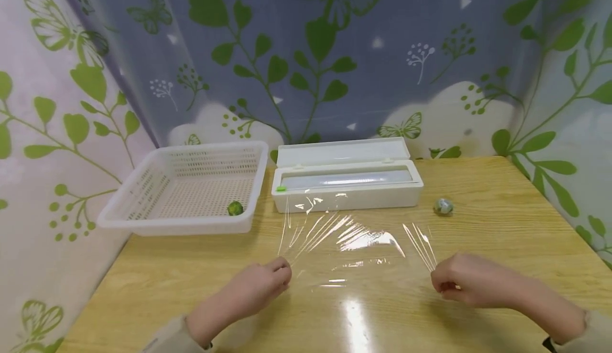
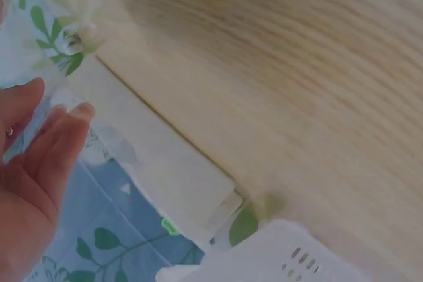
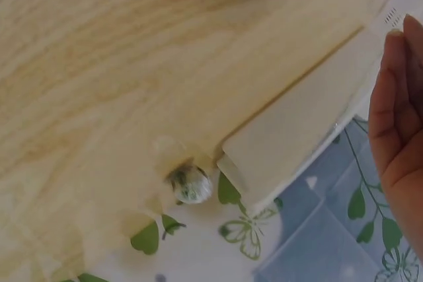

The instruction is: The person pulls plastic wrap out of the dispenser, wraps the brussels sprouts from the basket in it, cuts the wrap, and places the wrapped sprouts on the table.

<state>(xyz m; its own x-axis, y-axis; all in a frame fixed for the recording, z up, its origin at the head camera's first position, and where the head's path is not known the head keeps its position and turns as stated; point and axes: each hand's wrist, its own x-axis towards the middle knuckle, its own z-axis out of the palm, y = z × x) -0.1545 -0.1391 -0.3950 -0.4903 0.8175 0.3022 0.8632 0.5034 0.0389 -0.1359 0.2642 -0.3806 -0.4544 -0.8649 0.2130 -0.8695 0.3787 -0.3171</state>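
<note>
A sheet of clear cling film (image 1: 368, 238) stretches from a white dispenser box (image 1: 349, 198) toward me, creased and shiny. My left hand (image 1: 263, 284) pinches its near left corner, my right hand (image 1: 470, 281) its near right corner. The lid (image 1: 341, 152) of the box stands raised, and a film roll (image 1: 354, 178) shows inside. A green slider (image 1: 281, 188) sits at the left of the box rim. In the wrist views, the left hand (image 2: 39, 156) and right hand (image 3: 400, 110) appear at the frame edges, fingers partly cut off.
Left of the box stands a white perforated basket (image 1: 177, 226) with one small round green item (image 1: 235, 208) in its near right corner. A small round greenish item in shiny film (image 1: 443, 207) lies right of the box. Behind the wooden table (image 1: 191, 257) hangs a leaf-patterned curtain (image 1: 268, 50).
</note>
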